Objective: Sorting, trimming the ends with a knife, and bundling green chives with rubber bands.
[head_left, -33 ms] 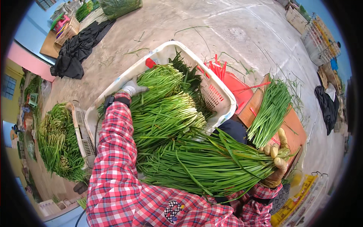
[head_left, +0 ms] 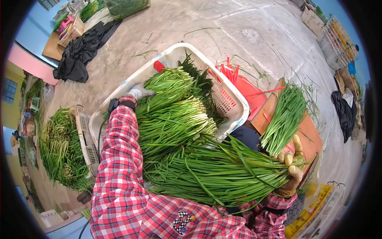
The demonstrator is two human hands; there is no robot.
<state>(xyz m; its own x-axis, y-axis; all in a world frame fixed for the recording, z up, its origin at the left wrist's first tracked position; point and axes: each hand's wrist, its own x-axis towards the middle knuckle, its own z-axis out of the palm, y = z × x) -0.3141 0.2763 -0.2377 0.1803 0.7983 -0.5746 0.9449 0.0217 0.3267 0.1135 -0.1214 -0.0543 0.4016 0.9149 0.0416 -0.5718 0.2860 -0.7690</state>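
My right hand (head_left: pixel 293 171), in a tan glove, is closed around the pale stem ends of a large bunch of garlic chives (head_left: pixel 223 173). Its long green leaves stretch leftward across my lap. Further off, my left hand (head_left: pixel 141 92), in a grey striped glove, lies at the leafy side of the chive bundles (head_left: pixel 175 113) in a white plastic basket (head_left: pixel 234 97). Thumb and fingers look stretched apart there, though some fingertips are hidden. Darker green leaves (head_left: pixel 203 85) fill the basket's far right side. Another chive bunch (head_left: pixel 284 119) rests on a brown board (head_left: pixel 312 137) to the right.
Red strips (head_left: pixel 227 73) lie beside the basket on a red surface (head_left: pixel 250 95). A second crate (head_left: pixel 88 137) with a heap of chives (head_left: pixel 63 151) stands at left. Black cloth (head_left: pixel 81 53) lies on the floor; stacked crates (head_left: pixel 336 44) stand far right.
My left hand and forearm have shifted very slightly beside the bundles in the basket. My right hand keeps its grip on the garlic chives in the same place.
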